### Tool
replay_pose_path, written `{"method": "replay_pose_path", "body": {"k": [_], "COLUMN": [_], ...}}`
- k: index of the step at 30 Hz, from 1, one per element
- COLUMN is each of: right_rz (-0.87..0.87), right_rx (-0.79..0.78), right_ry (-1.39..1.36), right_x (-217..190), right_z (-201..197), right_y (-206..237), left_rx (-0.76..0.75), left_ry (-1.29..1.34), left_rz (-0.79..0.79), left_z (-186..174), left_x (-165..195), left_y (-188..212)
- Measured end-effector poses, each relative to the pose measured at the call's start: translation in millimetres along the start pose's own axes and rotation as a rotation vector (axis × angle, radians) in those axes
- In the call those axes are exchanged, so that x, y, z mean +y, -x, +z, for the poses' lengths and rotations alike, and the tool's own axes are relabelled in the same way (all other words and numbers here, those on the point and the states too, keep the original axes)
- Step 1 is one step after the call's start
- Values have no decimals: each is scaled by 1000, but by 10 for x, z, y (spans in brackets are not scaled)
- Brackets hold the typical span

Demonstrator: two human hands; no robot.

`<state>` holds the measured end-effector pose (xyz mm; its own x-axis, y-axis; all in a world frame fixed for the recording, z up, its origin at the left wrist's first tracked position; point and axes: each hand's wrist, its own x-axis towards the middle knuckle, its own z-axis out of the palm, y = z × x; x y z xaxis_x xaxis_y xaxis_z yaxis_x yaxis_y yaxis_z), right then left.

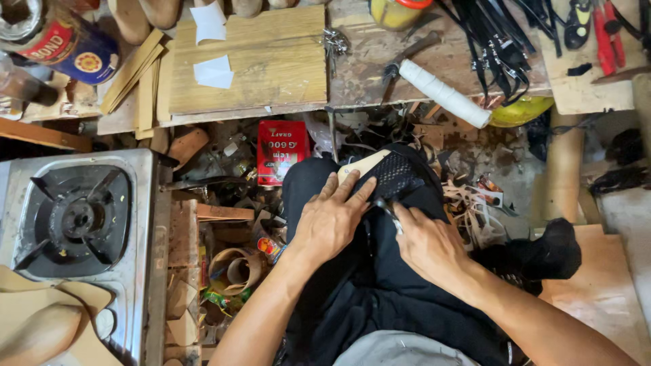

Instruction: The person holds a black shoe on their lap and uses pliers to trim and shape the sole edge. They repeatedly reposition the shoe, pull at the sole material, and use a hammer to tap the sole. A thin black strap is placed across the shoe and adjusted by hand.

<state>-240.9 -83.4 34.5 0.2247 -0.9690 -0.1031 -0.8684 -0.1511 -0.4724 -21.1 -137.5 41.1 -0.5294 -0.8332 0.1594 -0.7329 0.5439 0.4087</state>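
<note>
The black mesh piece (395, 175) is pressed flat under the left hand (330, 220), fingers spread. A small metal tool (388, 209) is pinched in the closed grip of the right hand (428, 245)

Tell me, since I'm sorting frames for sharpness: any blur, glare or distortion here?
Head view: hands, left and right, sharp; stove shows mild sheen, no harsh glare; lap evenly lit but dark; bench edges bow from the wide lens.

A worn wooden counter (380, 61) spans the top of the frame. A steel gas stove (74, 217) sits at lower left. Leather scraps litter the floor (468, 156) between.
</note>
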Motion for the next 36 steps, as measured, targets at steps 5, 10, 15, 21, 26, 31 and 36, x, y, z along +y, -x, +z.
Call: {"method": "replay_pose_path", "body": {"k": [5,10,15,21,26,31,36], "right_rz": [15,31,0,127,31,-23,-17], "right_rx": [34,3,92,-25,525,296,401], "right_ry": [-65,-139,39,-97,-573,-183,-425], "right_x": [98,195,242,56,-57,152,132], "right_z": [-70,-155,-206,-515,-400,-95,70], "right_y": [-49,-43,-98,-45,-29,-121,-110], "left_rx": [9,-5,-40,-100,-200,-278,-278], "left_ry": [-53,-129,-93,6,40,88,99], "left_rz": [30,42,-5,-103,-80,-135,-121], "left_z": [64,101,83,69,-2,-38,-94], "left_x": [27,52,107,86,-20,-112,-105], "left_y": [-98,-142,-238,-412,-410,-424,-400]}}
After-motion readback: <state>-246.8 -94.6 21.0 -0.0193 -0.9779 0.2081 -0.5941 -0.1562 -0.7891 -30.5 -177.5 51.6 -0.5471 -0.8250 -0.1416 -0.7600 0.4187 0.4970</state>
